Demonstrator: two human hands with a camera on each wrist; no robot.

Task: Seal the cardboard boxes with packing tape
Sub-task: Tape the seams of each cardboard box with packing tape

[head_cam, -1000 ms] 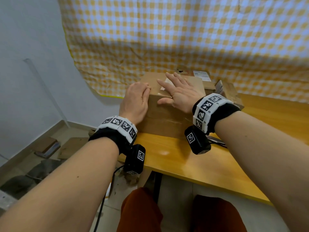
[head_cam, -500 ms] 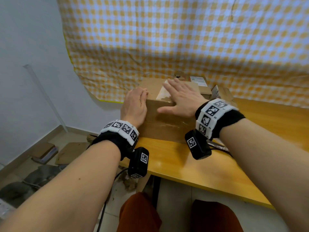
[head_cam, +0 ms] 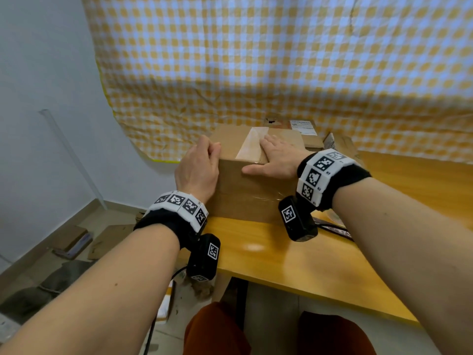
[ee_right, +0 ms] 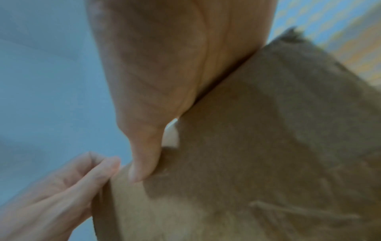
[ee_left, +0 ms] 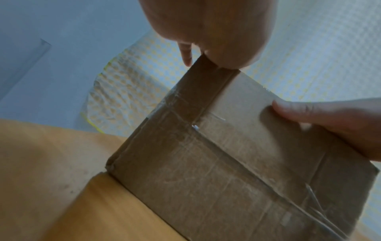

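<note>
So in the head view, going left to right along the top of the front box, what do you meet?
Left hand → tape strip → right hand → labelled box behind.

Both forearms are bare, with no sleeves. Each wrist wears a black fabric band (head_cam: 176,228) topped by a ring of white square tiles (head_cam: 180,203), every tile printed with a black-and-white square marker code. The right wrist carries the same pair: a black band (head_cam: 352,180) under white coded tiles (head_cam: 320,172), with tiny numbers printed beside some tiles. Below each wrist hangs a black, boxy camera unit, the left one (head_cam: 203,257) and the right one (head_cam: 297,219), each bearing its own white marker square. A thin black cable (head_cam: 151,334) runs down from the left unit. The legs wear rust-orange trousers (head_cam: 217,331).
</note>
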